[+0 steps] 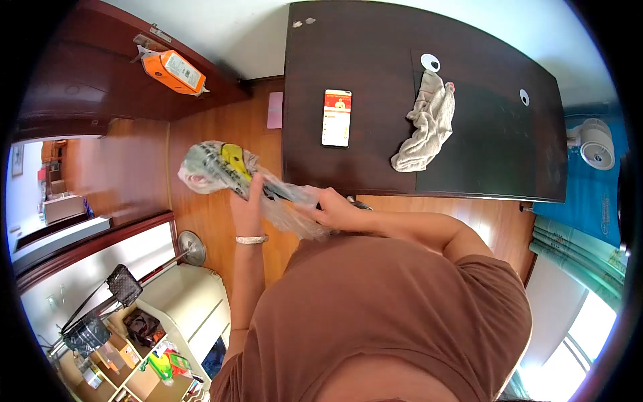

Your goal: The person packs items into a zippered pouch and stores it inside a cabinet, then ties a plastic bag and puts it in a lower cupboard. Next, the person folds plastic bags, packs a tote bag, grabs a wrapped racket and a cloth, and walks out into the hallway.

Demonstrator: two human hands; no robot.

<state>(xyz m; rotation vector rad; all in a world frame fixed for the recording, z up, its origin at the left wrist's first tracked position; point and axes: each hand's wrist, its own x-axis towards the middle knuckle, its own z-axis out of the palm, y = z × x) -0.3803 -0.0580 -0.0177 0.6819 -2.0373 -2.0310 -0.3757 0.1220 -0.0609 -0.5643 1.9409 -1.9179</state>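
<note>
A see-through plastic bag [231,163] with a yellow patch and dark print on it stretches between my two hands, in front of my body and left of the dark table. Something pale and bundled shows in its far end; I cannot make out what it is. My left hand [248,202], with a pale band at the wrist, is closed around the bag's middle. Pinched in the fingers of my right hand [331,209] is the bag's near end, close to the table's front edge. Loose plastic hangs down below both hands.
On the dark table [362,40] lie a lit phone [336,118] and a crumpled beige cloth [429,124]. An orange packet [173,70] hangs at the door on the left. A white fan [596,144] stands at right; an open shelf [137,375] is at lower left.
</note>
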